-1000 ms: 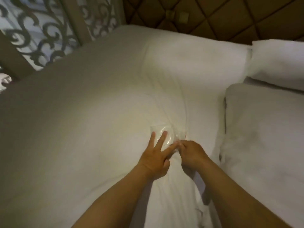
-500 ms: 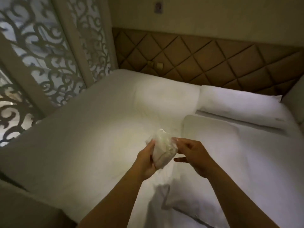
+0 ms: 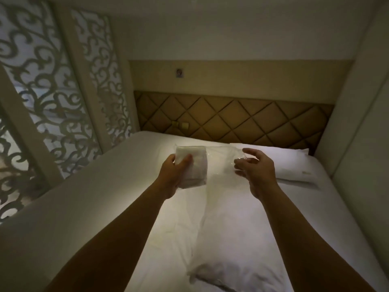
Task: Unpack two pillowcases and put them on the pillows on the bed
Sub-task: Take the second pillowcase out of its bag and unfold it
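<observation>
Both forearms, left [image 3: 117, 232] and right [image 3: 299, 232], are bare along their whole visible length, from wrist to the frame's lower edge, over the white fabric bed [image 3: 328, 207]. The left grip [image 3: 174, 175] and right grip [image 3: 259, 173] are bare hands.

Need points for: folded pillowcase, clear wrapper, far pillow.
folded pillowcase [image 3: 195, 165], head view, on its white front face.
clear wrapper [image 3: 221, 160], head view, on the stretched middle span.
far pillow [image 3: 294, 165], head view, on its top face by the headboard.

Beyond the left grip [image 3: 171, 175] and right grip [image 3: 257, 171]: a brown diamond-quilted headboard [image 3: 242, 121] with two switches [image 3: 180, 124], a small sign [image 3: 179, 73] above. Left of them, a white scrollwork screen [image 3: 48, 98].
</observation>
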The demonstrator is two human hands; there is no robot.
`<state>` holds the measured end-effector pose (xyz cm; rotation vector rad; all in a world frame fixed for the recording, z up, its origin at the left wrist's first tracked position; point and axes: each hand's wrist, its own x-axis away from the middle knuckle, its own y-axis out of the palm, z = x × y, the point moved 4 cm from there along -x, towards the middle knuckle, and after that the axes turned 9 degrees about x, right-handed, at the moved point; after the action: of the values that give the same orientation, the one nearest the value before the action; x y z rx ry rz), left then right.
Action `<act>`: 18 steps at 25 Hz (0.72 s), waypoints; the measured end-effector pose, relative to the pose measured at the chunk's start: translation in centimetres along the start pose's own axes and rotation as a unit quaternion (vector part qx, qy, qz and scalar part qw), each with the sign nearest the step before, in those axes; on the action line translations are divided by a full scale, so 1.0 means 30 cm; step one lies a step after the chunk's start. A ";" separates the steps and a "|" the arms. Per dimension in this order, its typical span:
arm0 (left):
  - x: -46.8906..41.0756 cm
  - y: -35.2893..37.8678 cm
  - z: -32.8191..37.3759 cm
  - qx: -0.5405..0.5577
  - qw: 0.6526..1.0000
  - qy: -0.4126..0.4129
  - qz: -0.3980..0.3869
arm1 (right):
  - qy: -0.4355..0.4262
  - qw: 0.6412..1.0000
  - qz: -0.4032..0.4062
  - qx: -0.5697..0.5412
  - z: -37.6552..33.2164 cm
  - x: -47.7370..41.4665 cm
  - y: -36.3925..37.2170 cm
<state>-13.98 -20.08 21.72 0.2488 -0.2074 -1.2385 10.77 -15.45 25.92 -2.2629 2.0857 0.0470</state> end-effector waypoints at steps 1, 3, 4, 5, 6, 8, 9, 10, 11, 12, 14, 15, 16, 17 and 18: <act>0.004 0.018 0.019 -0.013 1.000 0.013 -0.005 | -0.002 1.000 0.009 -0.023 -0.021 0.010 -0.027; 0.014 0.052 0.054 -0.024 0.999 0.027 -0.019 | 0.024 0.996 -0.006 -0.086 -0.053 0.025 -0.074; 0.018 0.064 0.068 -0.023 0.999 0.029 -0.027 | 0.055 0.988 -0.037 -0.141 -0.061 0.031 -0.092; 0.022 0.077 0.083 -0.017 0.999 0.031 -0.038 | 0.091 0.973 -0.083 -0.198 -0.071 0.046 -0.108; 0.025 0.089 0.097 -0.008 0.998 0.033 -0.050 | 0.118 0.957 -0.135 -0.228 -0.082 0.062 -0.119; 0.040 0.117 0.131 -0.003 0.997 0.042 -0.070 | 0.123 0.946 -0.230 -0.193 -0.106 0.102 -0.137; 0.049 0.131 0.146 -0.009 0.996 0.047 -0.075 | 0.107 0.947 -0.259 -0.154 -0.116 0.120 -0.141; 0.058 0.146 0.161 -0.016 0.995 0.053 -0.083 | 0.086 0.950 -0.275 -0.123 -0.131 0.140 -0.141; 0.066 0.161 0.171 -0.021 0.994 0.060 -0.090 | 0.070 0.953 -0.278 -0.103 -0.141 0.154 -0.143; 0.074 0.172 0.181 -0.021 0.993 0.065 -0.095 | 0.062 0.954 -0.277 -0.093 -0.149 0.164 -0.143; 0.083 0.185 0.199 -0.017 0.991 0.074 -0.107 | 0.051 0.956 -0.279 -0.079 -0.162 0.177 -0.144; 0.086 0.189 0.207 -0.015 0.990 0.077 -0.116 | 0.048 0.958 -0.278 -0.058 -0.169 0.184 -0.146; 0.089 0.193 0.213 -0.016 0.989 0.080 -0.123 | 0.043 0.961 -0.273 -0.028 -0.178 0.194 -0.145; 0.094 0.198 0.220 -0.016 0.989 0.081 -0.126 | 0.036 0.965 -0.262 0.007 -0.187 0.200 -0.144; 0.098 0.203 0.229 -0.018 0.988 0.081 -0.128 | 0.026 0.969 -0.243 0.046 -0.201 0.207 -0.140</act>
<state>-9.53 -21.52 30.14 0.3521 -0.0116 -1.4678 15.34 -21.68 31.63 -2.6648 1.4581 -0.1311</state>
